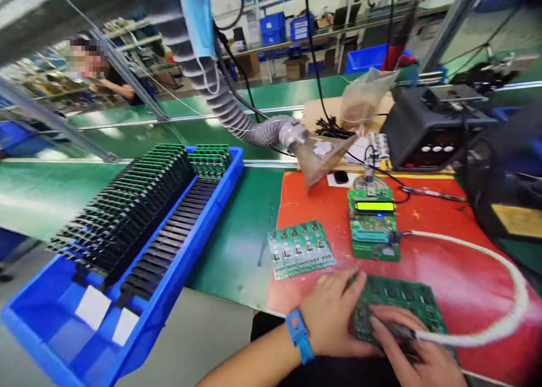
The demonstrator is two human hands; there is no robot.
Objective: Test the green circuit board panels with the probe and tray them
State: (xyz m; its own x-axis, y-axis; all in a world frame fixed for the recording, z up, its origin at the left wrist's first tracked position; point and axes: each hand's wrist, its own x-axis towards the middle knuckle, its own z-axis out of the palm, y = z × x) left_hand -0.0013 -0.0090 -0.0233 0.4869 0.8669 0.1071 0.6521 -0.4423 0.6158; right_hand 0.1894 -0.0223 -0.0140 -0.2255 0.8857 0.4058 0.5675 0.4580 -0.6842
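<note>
My left hand (328,313), with a blue wrist strap (298,335), grips the left edge of a green circuit board panel (417,294), thumb side at its top corner. My right hand (423,347) is closed around a dark connector (398,330) at the end of a thick white cable (470,339), held against the board's lower left part. The contact itself is hidden by the fingers. Beyond the hands lies a green programmer board (372,251) with a lit yellow-green display, joined to the white cable. Another circuit board panel (300,251) lies flat to its left.
A long blue tray (220,206) at left holds many upright boards in black slotted racks. A ribbed grey hose (237,116) hangs over the bench, near a plastic bag (326,158). A black box device (427,130) stands at back right. A person (105,73) sits far left.
</note>
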